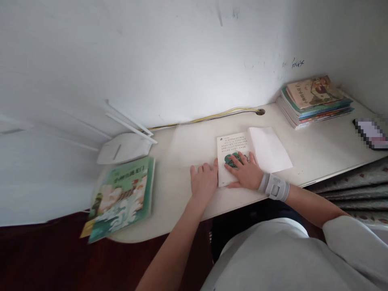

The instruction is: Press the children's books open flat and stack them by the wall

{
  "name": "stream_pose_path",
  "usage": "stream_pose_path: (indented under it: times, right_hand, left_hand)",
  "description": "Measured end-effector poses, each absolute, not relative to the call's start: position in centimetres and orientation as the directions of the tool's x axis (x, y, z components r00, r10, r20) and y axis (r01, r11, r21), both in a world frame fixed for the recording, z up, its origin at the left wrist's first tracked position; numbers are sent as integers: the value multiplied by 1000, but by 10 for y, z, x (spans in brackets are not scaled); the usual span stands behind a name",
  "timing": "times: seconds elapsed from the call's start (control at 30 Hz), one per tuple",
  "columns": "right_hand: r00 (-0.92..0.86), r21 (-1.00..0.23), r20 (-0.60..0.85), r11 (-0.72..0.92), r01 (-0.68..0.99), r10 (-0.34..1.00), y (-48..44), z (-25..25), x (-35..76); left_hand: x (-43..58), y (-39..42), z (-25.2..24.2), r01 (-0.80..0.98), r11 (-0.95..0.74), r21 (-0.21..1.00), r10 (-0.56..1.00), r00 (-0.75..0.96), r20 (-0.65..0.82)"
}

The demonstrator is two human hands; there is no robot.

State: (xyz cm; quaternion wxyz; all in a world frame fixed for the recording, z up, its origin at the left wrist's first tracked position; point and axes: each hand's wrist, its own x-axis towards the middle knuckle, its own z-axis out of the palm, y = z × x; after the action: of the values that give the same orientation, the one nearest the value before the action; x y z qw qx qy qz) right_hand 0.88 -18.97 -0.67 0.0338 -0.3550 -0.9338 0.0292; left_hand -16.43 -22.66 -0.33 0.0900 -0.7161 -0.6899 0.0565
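An open book [236, 140] lies on the white desk, with printed lines and a dark green picture on its left page. My right hand [247, 171] rests on that page with fingers spread, covering part of the picture; a grey band is around the wrist. My left hand [203, 180] is down at the book's left edge, its fingers slightly bent and apart, holding nothing. A blank white sheet [269, 148] extends over the book's right side; whether it is a page or a loose sheet I cannot tell.
Green picture books [124, 198] overhang the desk's left end, before a white router-like device [124, 147] with antennas. A stack of books [315, 101] stands back right. A blurred-out phone-like object [371, 132] lies far right. Cables [206, 118] run along the wall into a desk hole.
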Motion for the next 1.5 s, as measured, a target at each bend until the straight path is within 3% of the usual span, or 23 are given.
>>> stream_pose_path:
  times: [0.23, 0.37, 0.47, 0.53, 0.6, 0.67, 0.73, 0.8, 0.93, 1.03, 1.13, 1.23, 1.3, 1.37, 1.43, 1.5]
  right_hand:
    - [-813, 114, 67, 805, 582, 579, -205, -4, -4]
    - [-832, 58, 90, 831, 553, 547, -206, 8, -4]
    - [-721, -183, 148, 735, 653, 677, -198, 16, 11]
    - [-524, -471, 226, 563, 679, 821, -195, 15, 25]
    - [-248, -775, 283, 373, 510, 926, -197, 7, 40]
    - [-2, -947, 264, 259, 188, 965, -202, -3, 53]
    - [126, -976, 188, 200, -91, 974, -208, -12, 65]
    - [156, -962, 101, 136, -236, 983, -212, -17, 77]
    - [137, -955, 0, 41, -294, 991, -215, -22, 108]
    - [45, -990, 34, 40, -137, 998, -213, -23, 136]
    - [-5, -956, 149, 145, 256, 989, -203, -22, 163]
    - [24, -777, 324, 251, 577, 946, -185, -19, 181]
    - [-40, -708, 373, 312, 633, 927, -171, -15, 184]
    - [-160, -680, 356, 372, 632, 921, -160, -12, 179]
    - [-284, -648, 334, 438, 623, 899, -153, -10, 170]
    - [-377, -619, 334, 503, 603, 864, -149, -9, 161]
  left_hand:
    - [-167, -227, -3, 990, -71, -121, 996, 77, 41]
    - [-169, -227, -2, 993, -58, -102, 998, 62, 31]
    - [-172, -228, -1, 996, -52, -76, 998, 54, 20]
    - [-172, -228, -1, 997, -62, -49, 997, 64, 32]
    - [-169, -226, -3, 997, -74, 10, 994, 72, 84]
    - [-162, -221, -4, 984, -101, 150, 986, 79, 146]
    - [-153, -214, -7, 925, -121, 361, 982, 59, 177]
    - [-150, -207, -9, 819, -92, 566, 983, -17, 185]
    - [-164, -196, -9, 481, 72, 874, 950, -300, 87]
    - [-179, -195, 1, 134, 156, 979, 922, -375, -96]
    - [-173, -195, 19, -39, 164, 986, 964, -204, -169]
    - [-140, -191, 28, 129, 99, 987, 992, 65, -108]
    - [-112, -188, 25, 409, -33, 912, 984, 171, -42]
    - [-88, -185, 14, 665, -114, 738, 983, 182, -11]
    - [-74, -183, -1, 803, -124, 584, 988, 157, -6]
    - [-70, -182, -15, 849, -138, 510, 989, 146, 25]
